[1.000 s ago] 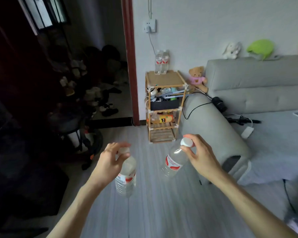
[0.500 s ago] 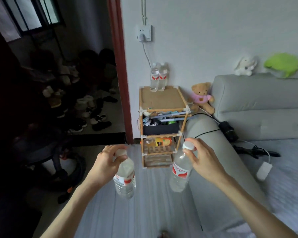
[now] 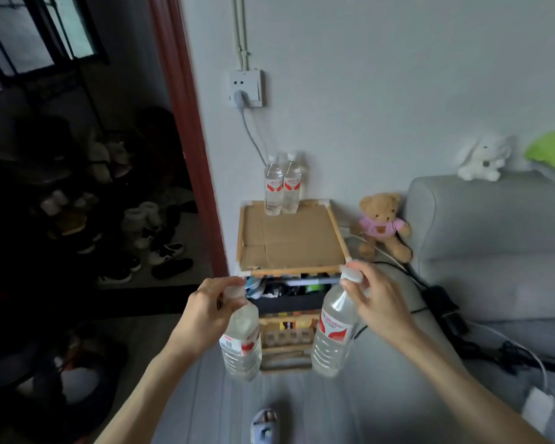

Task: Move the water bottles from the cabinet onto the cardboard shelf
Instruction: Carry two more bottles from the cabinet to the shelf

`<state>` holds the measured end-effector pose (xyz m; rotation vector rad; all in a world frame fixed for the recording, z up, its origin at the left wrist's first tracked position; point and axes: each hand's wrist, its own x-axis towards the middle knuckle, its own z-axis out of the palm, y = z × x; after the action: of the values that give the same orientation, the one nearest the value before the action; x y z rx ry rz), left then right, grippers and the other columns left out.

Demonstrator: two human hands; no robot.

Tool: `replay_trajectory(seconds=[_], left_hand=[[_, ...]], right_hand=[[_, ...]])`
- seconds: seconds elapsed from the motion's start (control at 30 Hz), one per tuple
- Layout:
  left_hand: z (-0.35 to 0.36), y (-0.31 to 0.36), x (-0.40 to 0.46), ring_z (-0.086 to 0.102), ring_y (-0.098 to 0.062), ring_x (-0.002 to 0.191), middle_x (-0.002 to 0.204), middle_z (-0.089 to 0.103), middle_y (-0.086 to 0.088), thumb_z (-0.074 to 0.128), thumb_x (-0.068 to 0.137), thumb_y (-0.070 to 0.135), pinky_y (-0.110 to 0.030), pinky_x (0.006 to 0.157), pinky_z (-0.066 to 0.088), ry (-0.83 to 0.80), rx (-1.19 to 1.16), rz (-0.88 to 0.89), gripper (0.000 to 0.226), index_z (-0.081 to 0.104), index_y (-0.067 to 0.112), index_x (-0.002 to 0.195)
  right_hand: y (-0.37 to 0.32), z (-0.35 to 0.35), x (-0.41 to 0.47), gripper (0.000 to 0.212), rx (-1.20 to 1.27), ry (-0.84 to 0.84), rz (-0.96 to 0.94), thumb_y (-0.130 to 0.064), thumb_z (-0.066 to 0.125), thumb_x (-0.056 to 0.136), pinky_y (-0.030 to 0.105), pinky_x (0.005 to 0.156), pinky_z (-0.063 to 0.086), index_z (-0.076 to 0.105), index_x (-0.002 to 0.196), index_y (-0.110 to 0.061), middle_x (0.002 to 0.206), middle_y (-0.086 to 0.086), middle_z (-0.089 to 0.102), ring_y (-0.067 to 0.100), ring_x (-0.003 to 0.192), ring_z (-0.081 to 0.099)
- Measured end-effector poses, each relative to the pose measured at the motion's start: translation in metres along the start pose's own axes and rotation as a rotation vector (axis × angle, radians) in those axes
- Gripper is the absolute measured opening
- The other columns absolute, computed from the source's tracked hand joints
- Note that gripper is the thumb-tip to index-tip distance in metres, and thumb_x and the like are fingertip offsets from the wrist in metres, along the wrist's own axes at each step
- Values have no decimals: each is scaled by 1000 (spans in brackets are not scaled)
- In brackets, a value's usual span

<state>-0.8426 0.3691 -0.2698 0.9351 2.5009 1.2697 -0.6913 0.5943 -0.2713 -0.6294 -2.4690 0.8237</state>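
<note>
A person stands before a cardboard shelf [image 3: 290, 240] with a water bottle hanging from each hand. The left hand [image 3: 205, 310] is closed around the cap of the left bottle [image 3: 241, 342]; the right hand [image 3: 377, 304] pinches the cap of the right bottle [image 3: 334, 334] with fingers curled. Both bottles hang below the shelf's front edge, in front of its lower tiers.

The shelf's cardboard top is mostly bare: two bottles [image 3: 282, 187] stand side by side at its back edge, against the wall, leaving the middle and front free. A raised wooden rim runs round the top.

A red door frame [image 3: 186, 129] stands close on the shelf's left. On its right sit a teddy bear [image 3: 382, 224] and a grey sofa [image 3: 494, 245] (its arm just beside the shelf), with black cables trailing over it. A wall socket [image 3: 246, 88] hangs above, its cord dropping behind the two bottles. Shoes [image 3: 161, 248] lie beyond the doorway, and a slipper [image 3: 265, 426] shows at the bottom edge.

Compared with half a second ago, the shelf is nearer and its top is seen more from above; both grips are unchanged.
</note>
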Motion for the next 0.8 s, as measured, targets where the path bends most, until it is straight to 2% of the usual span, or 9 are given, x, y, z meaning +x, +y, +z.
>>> replay_trajectory(seconds=[0.13,0.2,0.27,0.43,0.5,0.6,0.67,0.73,0.8], left_hand=[[13,-4,84,59,-16,88,101,60,-3,66,80,15,-27,81,47,-8,-22,39,26,65,25,104],[15,-4,129,59,-15,91,102,60,0,66,80,14,-30,84,47,-15,-40,54,25,65,24,104],[15,-2,171,58,-15,93,101,59,-1,66,80,15,-32,86,46,-15,-40,69,24,64,25,102],[25,2,255,52,-7,80,96,55,2,67,79,13,-19,75,40,-12,5,108,28,63,22,106],[33,0,277,51,-6,79,96,55,2,67,78,13,-18,73,38,-22,10,92,29,63,23,105],[41,-7,306,53,-7,81,94,56,4,67,78,11,-24,77,41,-5,-20,32,29,63,25,104],[49,-10,321,55,-9,85,93,58,5,68,77,11,-26,80,44,10,-29,8,32,61,36,96],[60,-10,332,55,-9,90,93,56,12,68,77,11,-20,80,43,6,-36,-22,36,58,43,91],[69,-7,343,54,-10,92,93,52,21,67,78,11,-15,79,41,10,-24,-48,30,63,33,98]], right_hand=[[19,14,83,24,-7,14,-47,-20,60,86,20,76,38,59,107,-9,100,4,62,13,82,55],[26,19,130,23,-23,38,-35,-17,62,85,16,74,36,60,106,-8,96,6,63,15,81,55],[31,24,172,23,-34,42,-16,-15,62,84,18,74,36,60,105,-8,96,7,63,19,85,57],[50,34,253,23,-39,118,5,-7,64,80,18,77,31,59,102,-2,99,13,61,28,96,55],[59,38,278,23,-52,126,33,-8,64,80,17,75,29,58,102,-2,100,15,61,28,96,54],[73,47,314,22,-64,74,34,-13,61,83,16,74,28,56,102,-4,101,11,58,20,94,50],[83,53,336,22,-72,20,15,-17,59,85,22,78,33,54,103,-4,102,11,58,23,96,51],[94,55,355,23,-88,-45,2,-22,56,87,25,79,35,53,104,-6,103,9,57,23,98,51],[103,55,375,24,-97,-95,7,-27,53,89,22,77,35,51,107,-10,104,4,55,16,94,50]])
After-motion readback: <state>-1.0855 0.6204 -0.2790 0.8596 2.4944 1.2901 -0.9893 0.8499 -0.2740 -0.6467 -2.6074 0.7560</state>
